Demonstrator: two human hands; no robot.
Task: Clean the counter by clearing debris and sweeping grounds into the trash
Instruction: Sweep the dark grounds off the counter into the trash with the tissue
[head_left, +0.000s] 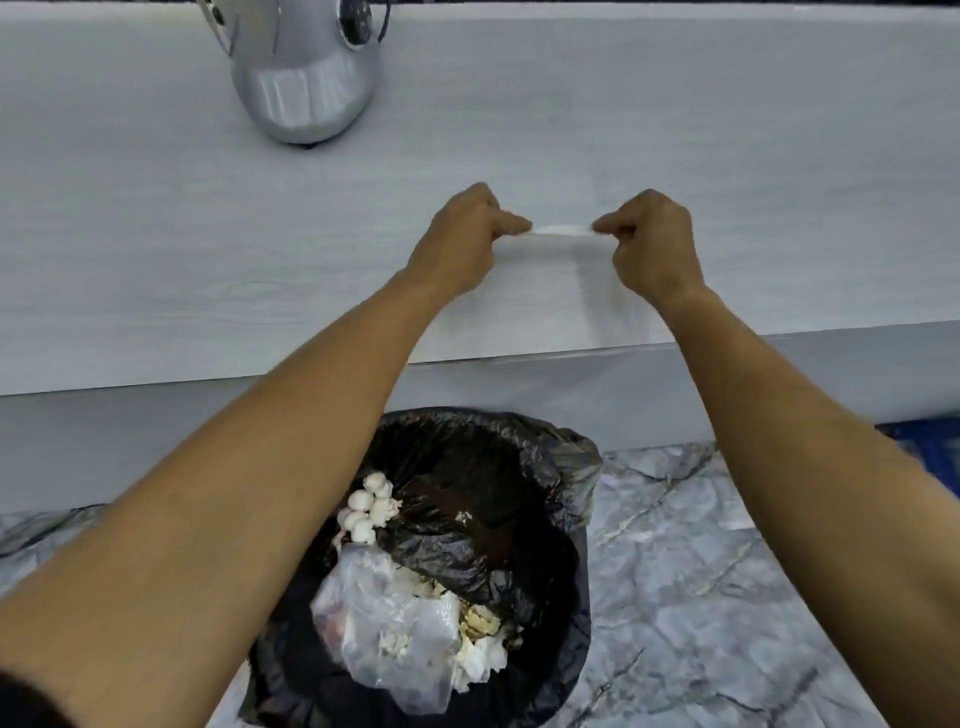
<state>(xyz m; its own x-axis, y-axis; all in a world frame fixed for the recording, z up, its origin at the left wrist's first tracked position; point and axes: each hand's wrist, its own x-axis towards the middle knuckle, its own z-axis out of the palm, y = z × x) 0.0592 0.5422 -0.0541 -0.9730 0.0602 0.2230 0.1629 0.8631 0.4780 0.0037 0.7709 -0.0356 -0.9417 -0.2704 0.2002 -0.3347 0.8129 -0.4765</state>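
The left hand (457, 236) and the right hand (649, 244) are stretched out over the counter (156, 234), each with fingers curled and thumb pinching one end of a thin white sheet (561, 260) (paper or tissue; the blur does not let me tell which). The sheet's far edge is pulled taut between the two thumbs, and the rest of it lies flat on the pale wood-grain surface, reaching back toward the person as far as the counter's near edge. Both forearms are bare and run from the bottom corners of the view up to the hands.

Beyond the left hand, farther back on the counter and well apart from it, stands a rounded chrome appliance (304, 88), only its lower body in view.

Below the hands, past the counter's edge, sits a trash bin (550, 665) lined with a black bag (467, 447) on a grey marbled floor (701, 571). Inside it lie dark coffee grounds (467, 509) on the folded liner, a cluster of small white balls (366, 506), a clear plastic bag (389, 639) and crumpled white scraps (480, 657).
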